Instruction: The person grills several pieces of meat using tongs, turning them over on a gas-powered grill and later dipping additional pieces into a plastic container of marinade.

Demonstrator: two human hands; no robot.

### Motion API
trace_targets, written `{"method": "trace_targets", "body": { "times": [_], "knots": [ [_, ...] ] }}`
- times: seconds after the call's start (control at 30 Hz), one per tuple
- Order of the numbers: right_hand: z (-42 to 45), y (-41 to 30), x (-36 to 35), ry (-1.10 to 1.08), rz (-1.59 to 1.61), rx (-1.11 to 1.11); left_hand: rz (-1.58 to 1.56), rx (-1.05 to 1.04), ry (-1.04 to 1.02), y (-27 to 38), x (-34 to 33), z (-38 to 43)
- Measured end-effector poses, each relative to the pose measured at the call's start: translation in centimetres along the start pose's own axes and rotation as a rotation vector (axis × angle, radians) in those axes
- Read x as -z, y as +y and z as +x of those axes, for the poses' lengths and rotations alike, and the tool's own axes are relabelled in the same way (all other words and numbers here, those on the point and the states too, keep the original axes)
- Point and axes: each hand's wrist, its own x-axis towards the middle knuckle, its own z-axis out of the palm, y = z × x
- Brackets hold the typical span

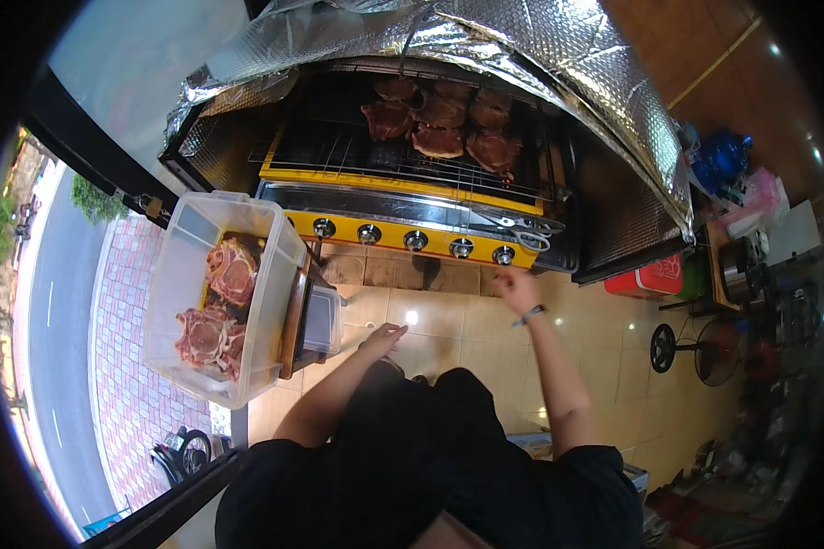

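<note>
My right hand (517, 291), with a dark band at the wrist, is just below the rightmost control knob (503, 255) of a yellow gas grill. Its fingers look curled and slightly blurred; whether they touch the knob I cannot tell. Near my knee, my left hand (383, 337) hangs loosely with nothing in it. Several meat slices (438, 141) lie in rows on the wire grill rack (329, 161). Kitchen scissors (530, 237) rest on the grill's front ledge at the right, beside what look like tongs (498, 222).
A translucent plastic tub (264, 329) of raw meat (230, 271) stands at left on a wooden stand (292, 329). Foil insulation (563, 48) hoods the grill. Right are a red box (645, 278) and a fan (717, 351). A street (62, 288) lies beyond the left frame.
</note>
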Motion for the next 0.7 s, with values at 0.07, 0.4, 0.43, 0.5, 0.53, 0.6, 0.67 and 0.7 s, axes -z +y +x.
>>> {"method": "trace_targets", "body": {
  "times": [0.07, 0.4, 0.43, 0.5, 0.53, 0.6, 0.67, 0.7],
  "knots": [
    [3.4, 0.3, 5.3, 0.204, -0.255, 0.103, 0.002, -0.012, 0.02, -0.7, 2.0, 1.4],
    [12.2, 2.1, 12.4, -0.042, -0.623, 0.432, -0.243, 0.083, 0.44, -1.4, 6.0, 0.6],
    [12.3, 1.6, 13.2, -0.052, -0.613, 0.465, -0.247, 0.091, 0.483, -1.7, 5.4, 0.0],
    [12.3, 0.6, 15.4, -0.265, -0.393, 0.391, -0.395, 0.106, 0.51, -0.8, 2.8, -0.7],
    [12.2, -0.5, 16.5, -0.284, -0.337, 0.425, -0.478, 0.089, 0.524, -1.4, 1.3, -0.9],
    [11.9, -2.5, 18.4, -0.326, -0.284, 0.484, -0.496, 0.068, 0.53, -1.4, -1.5, -1.3],
    [11.8, -4.9, 20.0, -0.423, -0.308, 0.483, -0.271, 0.066, 0.515, -1.5, -3.2, -2.2],
    [11.8, -5.7, 20.6, -0.457, -0.339, 0.453, -0.305, 0.061, 0.543, -1.1, -3.2, -2.6]
  ]
}}
